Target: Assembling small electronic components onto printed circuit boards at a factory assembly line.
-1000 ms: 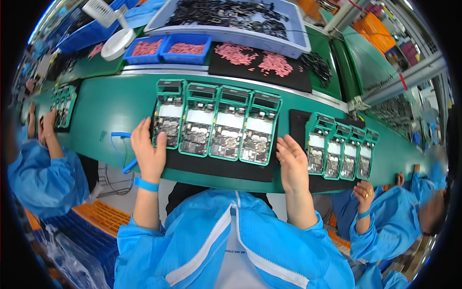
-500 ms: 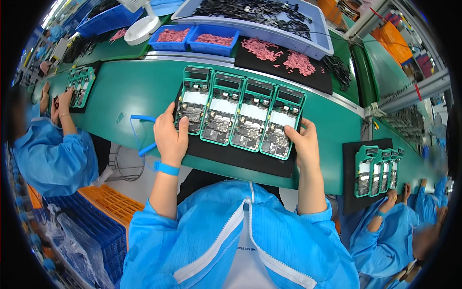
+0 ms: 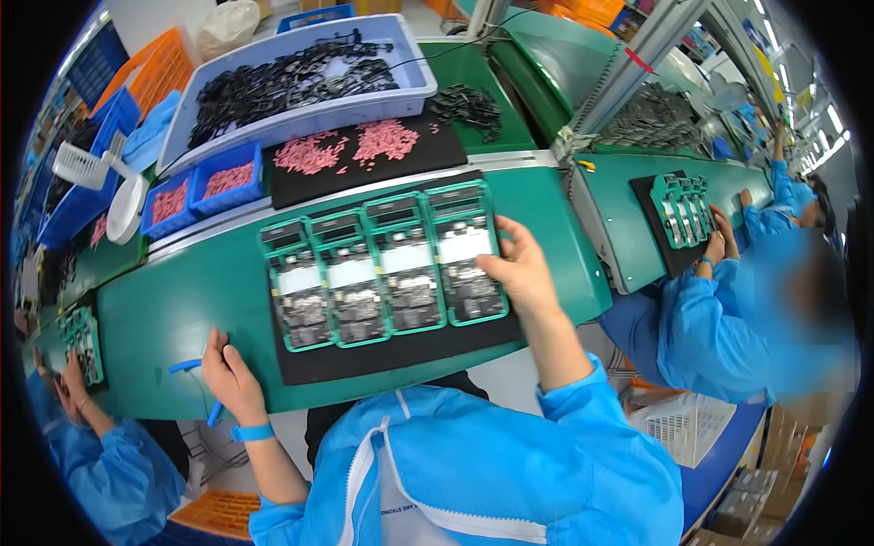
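The right of the hands (image 3: 523,273) partly hides the green tray (image 3: 380,284).

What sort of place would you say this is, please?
Most likely an electronics assembly line in a factory: a green tray of what look like circuit boards on a workbench, blue bins of small pink parts, and a blue-clad co-worker at a similar tray.

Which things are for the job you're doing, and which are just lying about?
Probably for the job:
green tray, with the right hand at its right edge
circuit boards in it
black mat underneath

Maybe just lying about, as neither hand touches them:
pink pieces
small blue bins
pale-blue tub
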Motion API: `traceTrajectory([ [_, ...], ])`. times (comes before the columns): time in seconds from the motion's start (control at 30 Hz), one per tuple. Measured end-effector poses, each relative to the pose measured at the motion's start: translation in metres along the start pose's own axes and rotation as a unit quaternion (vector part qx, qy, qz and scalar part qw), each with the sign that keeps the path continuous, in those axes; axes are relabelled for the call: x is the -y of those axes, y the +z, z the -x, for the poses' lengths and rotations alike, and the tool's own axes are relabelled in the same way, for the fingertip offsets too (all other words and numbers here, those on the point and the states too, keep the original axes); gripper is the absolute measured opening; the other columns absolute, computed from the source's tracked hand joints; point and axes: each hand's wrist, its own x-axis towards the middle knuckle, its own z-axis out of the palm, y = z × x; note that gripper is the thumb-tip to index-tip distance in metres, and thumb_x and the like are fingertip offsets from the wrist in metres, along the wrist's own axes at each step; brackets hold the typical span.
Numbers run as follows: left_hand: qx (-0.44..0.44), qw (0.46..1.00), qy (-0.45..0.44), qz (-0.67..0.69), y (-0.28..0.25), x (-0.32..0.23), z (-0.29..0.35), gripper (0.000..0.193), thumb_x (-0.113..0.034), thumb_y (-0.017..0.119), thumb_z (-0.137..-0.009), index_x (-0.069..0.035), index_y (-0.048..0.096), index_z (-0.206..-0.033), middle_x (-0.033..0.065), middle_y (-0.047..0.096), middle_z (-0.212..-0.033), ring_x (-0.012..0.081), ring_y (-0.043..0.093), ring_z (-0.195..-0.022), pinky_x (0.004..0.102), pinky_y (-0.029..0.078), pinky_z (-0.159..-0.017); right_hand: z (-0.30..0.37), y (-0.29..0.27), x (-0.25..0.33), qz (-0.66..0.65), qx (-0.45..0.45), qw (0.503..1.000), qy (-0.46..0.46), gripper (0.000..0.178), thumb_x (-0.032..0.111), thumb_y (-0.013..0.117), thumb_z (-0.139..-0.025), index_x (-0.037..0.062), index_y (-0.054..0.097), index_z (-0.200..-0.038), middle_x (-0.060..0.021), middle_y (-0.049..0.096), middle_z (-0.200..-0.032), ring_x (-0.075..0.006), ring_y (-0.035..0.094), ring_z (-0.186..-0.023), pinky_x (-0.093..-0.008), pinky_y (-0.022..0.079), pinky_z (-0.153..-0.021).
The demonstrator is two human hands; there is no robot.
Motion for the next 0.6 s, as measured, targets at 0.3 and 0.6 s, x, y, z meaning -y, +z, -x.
traceTrajectory([
  [0.3, 0.016, 0.992, 0.061, -0.106, -0.005, -0.005, -0.008, 0.035, -0.024, 0.044, -0.099, 0.004, 0.06, -0.112, 0.0169, 0.061, -0.106, 0.0312, 0.055, -0.099, 0.0398, 0.041, -0.087, -0.004, -0.201, 0.08, 0.16, -0.097, 0.982, -0.02, 0.071, -0.002, 0.071, -0.07, -0.002, 0.041, -0.135, -0.0137, 0.064, -0.112, -0.0199, 0.063, -0.096, -0.0302, 0.05, -0.084],
  [0.6, 0.025, 0.988, 0.056, -0.138, -0.003, -0.008, -0.002, 0.031, -0.025, 0.051, -0.096, 0.002, 0.061, -0.11, 0.0156, 0.061, -0.107, 0.0314, 0.054, -0.103, 0.0406, 0.04, -0.09, -0.045, -0.285, 0.1, 0.251, -0.097, 0.961, 0.068, 0.063, -0.003, 0.066, -0.077, -0.0067, 0.042, -0.135, -0.015, 0.061, -0.119, -0.022, 0.06, -0.105, -0.0314, 0.046, -0.091],
])
